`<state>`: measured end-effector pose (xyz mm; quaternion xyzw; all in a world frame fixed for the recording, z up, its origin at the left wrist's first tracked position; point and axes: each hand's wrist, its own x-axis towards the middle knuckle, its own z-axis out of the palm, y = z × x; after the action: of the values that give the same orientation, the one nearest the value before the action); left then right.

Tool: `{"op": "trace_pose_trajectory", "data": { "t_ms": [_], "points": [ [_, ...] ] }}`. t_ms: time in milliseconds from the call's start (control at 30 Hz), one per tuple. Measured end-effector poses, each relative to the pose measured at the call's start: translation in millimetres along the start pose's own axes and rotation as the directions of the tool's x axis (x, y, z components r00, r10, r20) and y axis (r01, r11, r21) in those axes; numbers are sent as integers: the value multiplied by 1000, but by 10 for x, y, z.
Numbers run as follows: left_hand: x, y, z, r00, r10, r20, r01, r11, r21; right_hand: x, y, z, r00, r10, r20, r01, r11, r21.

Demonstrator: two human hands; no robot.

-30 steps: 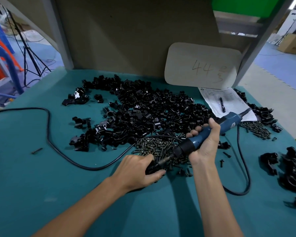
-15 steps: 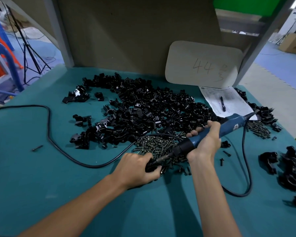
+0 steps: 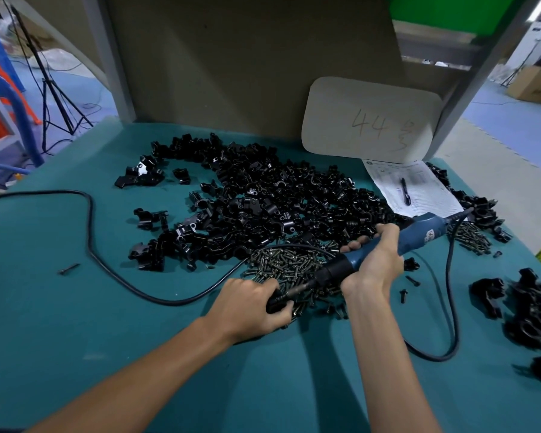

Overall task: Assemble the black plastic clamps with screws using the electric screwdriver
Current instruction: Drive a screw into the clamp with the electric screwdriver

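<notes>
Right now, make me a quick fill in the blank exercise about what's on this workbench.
The right hand grips the ____ electric screwdriver.
The left hand holds a ____ clamp at the screwdriver's bit.
The number handwritten on the card is ____.
The pen lies ____ the paper sheet.
Missing words: blue, black, 44, on.

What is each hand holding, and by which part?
The right hand grips the electric screwdriver around its blue body. The left hand grips a black clamp at the bit; the exact place is hidden.
</notes>
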<state>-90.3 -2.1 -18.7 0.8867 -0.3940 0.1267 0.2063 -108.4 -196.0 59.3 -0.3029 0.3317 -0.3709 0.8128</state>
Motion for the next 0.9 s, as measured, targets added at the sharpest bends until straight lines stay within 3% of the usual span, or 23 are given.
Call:
{"op": "trace_pose_trajectory", "data": {
  "t_ms": [267,900],
  "points": [
    [0,-17,-5,997,-81,14,81,995,-63,-68,82,18,983,-140,121,145,989,-35],
    [-3,-6,-27,996,-47,73,51,997,-52,-4,57,-57,987,-59,148,47,995,89]
  ]
}}
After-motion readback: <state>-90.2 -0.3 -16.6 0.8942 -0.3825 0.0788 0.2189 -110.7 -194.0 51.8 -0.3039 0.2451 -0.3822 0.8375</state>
